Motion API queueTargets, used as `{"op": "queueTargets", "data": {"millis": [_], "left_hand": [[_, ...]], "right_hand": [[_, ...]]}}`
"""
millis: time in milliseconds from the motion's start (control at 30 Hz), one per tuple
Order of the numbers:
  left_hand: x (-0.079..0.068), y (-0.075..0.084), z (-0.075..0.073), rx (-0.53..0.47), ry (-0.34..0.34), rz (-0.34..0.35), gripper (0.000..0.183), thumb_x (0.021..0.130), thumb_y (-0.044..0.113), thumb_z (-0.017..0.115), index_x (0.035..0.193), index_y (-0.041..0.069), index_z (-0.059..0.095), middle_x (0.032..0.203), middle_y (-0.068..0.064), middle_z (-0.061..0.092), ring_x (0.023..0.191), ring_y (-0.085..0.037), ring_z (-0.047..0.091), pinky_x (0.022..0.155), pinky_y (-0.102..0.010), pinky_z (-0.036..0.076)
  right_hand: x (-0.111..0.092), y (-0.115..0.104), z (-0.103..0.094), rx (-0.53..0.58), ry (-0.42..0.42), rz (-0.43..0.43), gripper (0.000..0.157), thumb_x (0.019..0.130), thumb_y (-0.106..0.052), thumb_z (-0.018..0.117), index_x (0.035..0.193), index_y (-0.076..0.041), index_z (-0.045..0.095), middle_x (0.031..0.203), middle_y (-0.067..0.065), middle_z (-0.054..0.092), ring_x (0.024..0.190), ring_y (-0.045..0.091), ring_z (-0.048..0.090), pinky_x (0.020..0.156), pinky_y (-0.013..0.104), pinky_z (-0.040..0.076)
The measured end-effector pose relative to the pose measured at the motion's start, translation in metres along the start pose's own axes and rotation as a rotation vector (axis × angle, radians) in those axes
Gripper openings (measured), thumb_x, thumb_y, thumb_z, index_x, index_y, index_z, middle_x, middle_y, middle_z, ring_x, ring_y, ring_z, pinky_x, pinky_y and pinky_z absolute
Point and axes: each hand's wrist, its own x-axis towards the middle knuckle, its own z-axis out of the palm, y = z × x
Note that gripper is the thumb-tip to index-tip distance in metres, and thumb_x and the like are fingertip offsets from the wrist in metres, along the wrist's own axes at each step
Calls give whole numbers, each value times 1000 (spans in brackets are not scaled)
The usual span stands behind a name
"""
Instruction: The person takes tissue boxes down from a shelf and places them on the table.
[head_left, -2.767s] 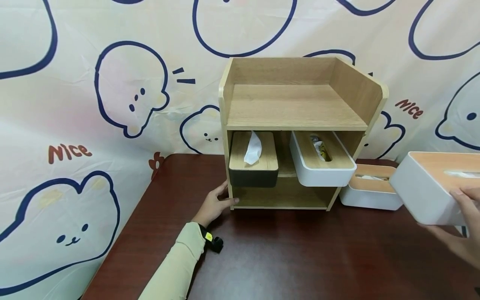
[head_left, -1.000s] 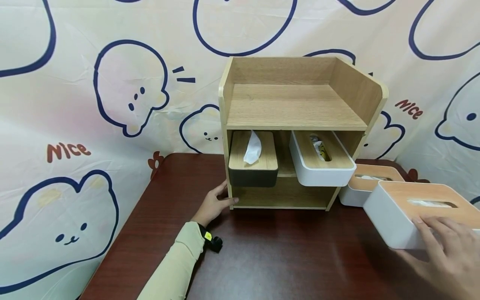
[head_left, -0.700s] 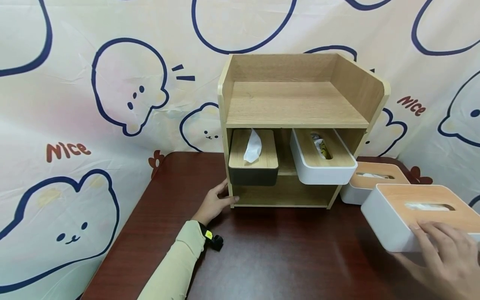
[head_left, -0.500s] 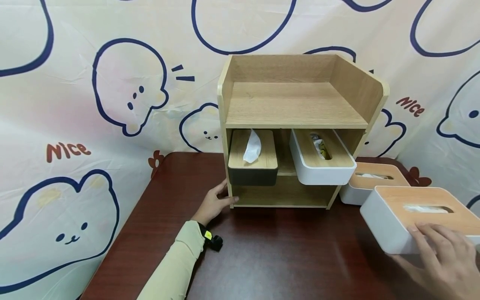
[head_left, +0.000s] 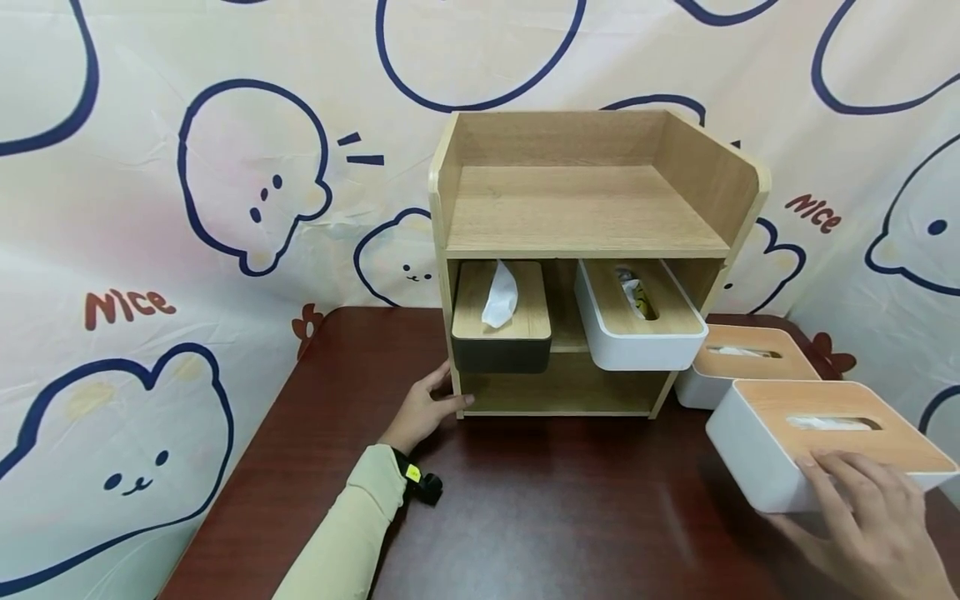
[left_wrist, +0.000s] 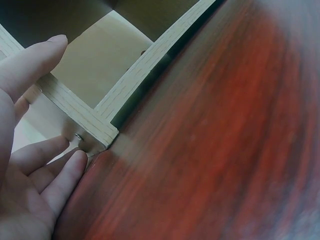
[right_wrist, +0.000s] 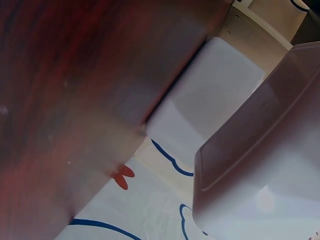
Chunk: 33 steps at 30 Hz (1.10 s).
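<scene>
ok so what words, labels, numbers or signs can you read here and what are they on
"Nice" in red, left side of the head view, on the wall covering
"Nice" in red, right side, on the same covering
Wrapper in the slot of the shelved white box: any print too small to read
Yellow wrist label: too small to read
Shelf unit and held box: none visible

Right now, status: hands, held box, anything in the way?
Left hand grips shelf unit low down. Right hand holds white box, raised off table. Possible snag: second box behind it, beside shelf unit.
</scene>
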Motion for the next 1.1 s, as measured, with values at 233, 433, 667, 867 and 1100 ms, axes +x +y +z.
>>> {"op": "queueTargets", "data": {"millis": [233, 433, 667, 867, 1100], "left_hand": [[0, -1, 1, 3, 1, 10, 79, 80, 38, 81, 148, 35, 41, 146, 5, 44, 134, -20, 37, 104, -48, 34], [1, -1, 0, -22, -10, 26, 78, 80, 38, 81, 147, 37, 41, 143, 4, 47, 131, -20, 41, 100, -46, 39], [2, -1, 1, -18, -2, 41, 81, 77, 45, 82, 146, 40, 41, 139, 4, 51, 126, -18, 46, 96, -43, 44], [0, -1, 1, -10, 2, 30, 78, 79, 38, 82, 146, 41, 41, 140, 5, 50, 129, -18, 43, 99, -45, 40], [0, -1, 1, -14, 9, 26, 78, 79, 38, 82, 146, 40, 41, 140, 3, 50, 130, -19, 42, 99, -46, 40]], "right_hand": [[-11, 1, 10, 0, 13, 0, 83, 93, -68, 39, 109, 10, 61, 104, 35, 56, 93, 54, 48, 108, 54, 26], [-12, 2, 14, 4, 15, 0, 83, 93, -68, 39, 108, 11, 61, 104, 34, 57, 93, 53, 49, 108, 52, 27], [-17, -3, 11, 5, -81, 43, 88, 92, -72, 36, 111, 10, 60, 108, 34, 55, 97, 53, 47, 114, 48, 14], [-19, -3, 13, 26, -59, 35, 88, 90, -72, 39, 110, 11, 61, 105, 33, 57, 95, 53, 49, 114, 46, 15], [-19, -3, 14, 26, -57, 34, 91, 89, -74, 40, 110, 12, 61, 104, 33, 57, 94, 53, 50, 114, 43, 17]]}}
